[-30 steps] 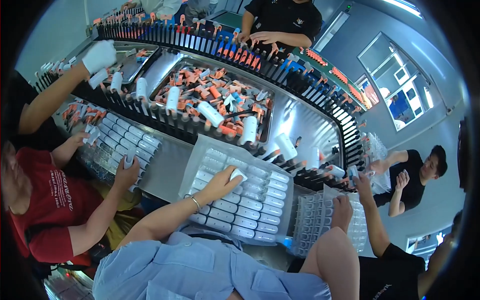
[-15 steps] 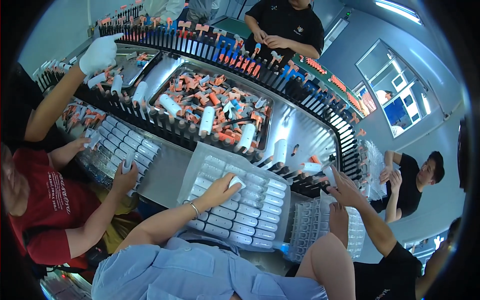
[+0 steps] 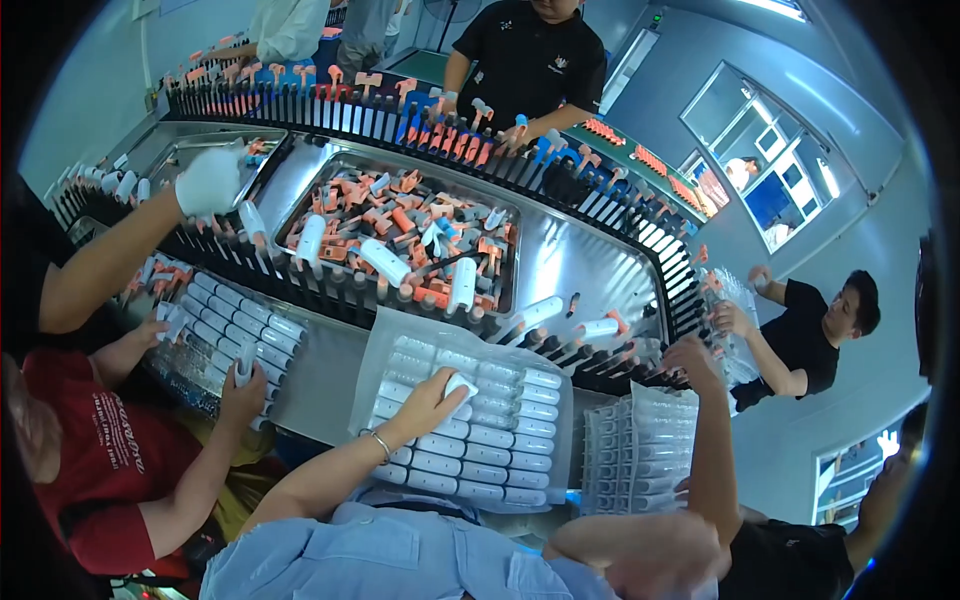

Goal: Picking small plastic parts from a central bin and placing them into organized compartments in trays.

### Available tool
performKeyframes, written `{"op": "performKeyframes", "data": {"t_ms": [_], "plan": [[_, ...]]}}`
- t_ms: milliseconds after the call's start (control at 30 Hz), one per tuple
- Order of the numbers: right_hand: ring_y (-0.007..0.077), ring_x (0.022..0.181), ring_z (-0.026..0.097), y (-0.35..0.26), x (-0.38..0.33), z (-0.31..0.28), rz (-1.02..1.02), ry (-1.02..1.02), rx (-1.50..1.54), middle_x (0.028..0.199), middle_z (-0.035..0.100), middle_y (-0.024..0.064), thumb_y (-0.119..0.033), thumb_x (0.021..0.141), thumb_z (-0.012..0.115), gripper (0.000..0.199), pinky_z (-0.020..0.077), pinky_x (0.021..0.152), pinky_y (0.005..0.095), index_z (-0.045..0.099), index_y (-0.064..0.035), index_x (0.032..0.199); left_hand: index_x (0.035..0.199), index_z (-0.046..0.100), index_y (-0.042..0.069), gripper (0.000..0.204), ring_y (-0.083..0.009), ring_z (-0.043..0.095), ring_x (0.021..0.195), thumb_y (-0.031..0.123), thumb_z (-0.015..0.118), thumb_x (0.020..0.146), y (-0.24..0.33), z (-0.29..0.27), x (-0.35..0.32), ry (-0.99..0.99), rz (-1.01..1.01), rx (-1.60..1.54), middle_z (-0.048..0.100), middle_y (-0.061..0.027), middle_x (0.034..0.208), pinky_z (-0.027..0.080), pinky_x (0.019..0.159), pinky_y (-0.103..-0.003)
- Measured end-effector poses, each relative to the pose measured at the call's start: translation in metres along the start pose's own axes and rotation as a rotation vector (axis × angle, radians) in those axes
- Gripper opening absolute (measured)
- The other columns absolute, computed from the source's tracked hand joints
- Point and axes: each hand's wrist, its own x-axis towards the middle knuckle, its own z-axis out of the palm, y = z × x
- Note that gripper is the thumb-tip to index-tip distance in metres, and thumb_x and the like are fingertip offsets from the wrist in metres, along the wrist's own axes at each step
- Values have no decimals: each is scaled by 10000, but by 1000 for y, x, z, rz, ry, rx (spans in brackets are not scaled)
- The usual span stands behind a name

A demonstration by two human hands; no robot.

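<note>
Centrally, the left hand closes its fingers on a small white plastic cylinder, pressing it into a clear moulded plastic tray whose rows are filled with similar white pieces. Further right, the right hand reaches, fingers loosely curled and holding nothing that can be made out, to the black pegged conveyor rack just above a stack of empty clear trays.

steel bench | clear blister tray | stacked empty trays
</note>
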Motion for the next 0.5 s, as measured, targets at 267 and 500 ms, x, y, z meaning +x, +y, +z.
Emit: {"op": "performKeyframes", "data": {"t_ms": [267,500], "plan": [[331,1051,501,-139,22,151,-204,592,-609,1070,571,155,0,701,638,376,397,902,397,563,-17,1069,1068,477,12,340,-350,597,686,284,550,877,-14,-8,-7,80,23,18,592,-212,791,448,597,-399],[371,944,544,-124,85,154,-207,294,-516,1006,593,187,-41,735,626,339,428,804,395,559,-3,1065,1103,477,6,353,-279,584,649,267,553,879,-18,-9,-7,82,18,66,585,-177,773,443,576,-355]]}}
